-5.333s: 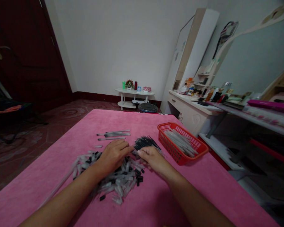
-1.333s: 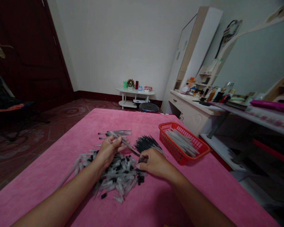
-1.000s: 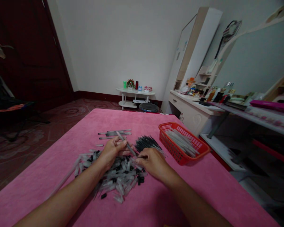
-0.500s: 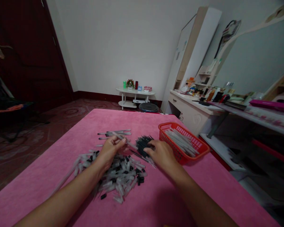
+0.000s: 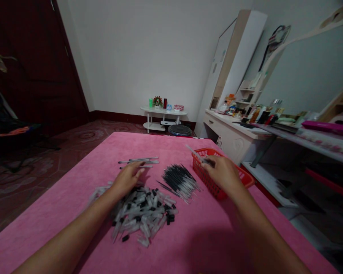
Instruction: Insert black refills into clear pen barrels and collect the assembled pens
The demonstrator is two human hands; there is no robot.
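Observation:
My left hand (image 5: 128, 177) hovers by a few assembled pens (image 5: 148, 158), thumb and fingers apart, with nothing visible in it. Below it lies a heap of clear pen caps (image 5: 144, 213), with small black pieces mixed in. My right hand (image 5: 224, 171), over the near-left part of the red basket (image 5: 208, 180), pinches a translucent pen barrel (image 5: 194, 153) that points up to the left past the rim. Between my hands lies a bundle of black-and-clear pen refills (image 5: 180, 179). My right hand and forearm hide most of the basket's inside.
A pink cloth (image 5: 177, 243) covers the table. To the right stands a white dressing table (image 5: 228, 129) with bottles on it. A low white stand (image 5: 162, 110) is by the far wall, a dark round-topped stool (image 5: 179, 130) beside it. A folding chair (image 5: 14, 129) is at left.
My right hand has moved from the refills to the basket and now holds a barrel. The barrel that was in my left hand is gone from it, and that hand has shifted slightly left.

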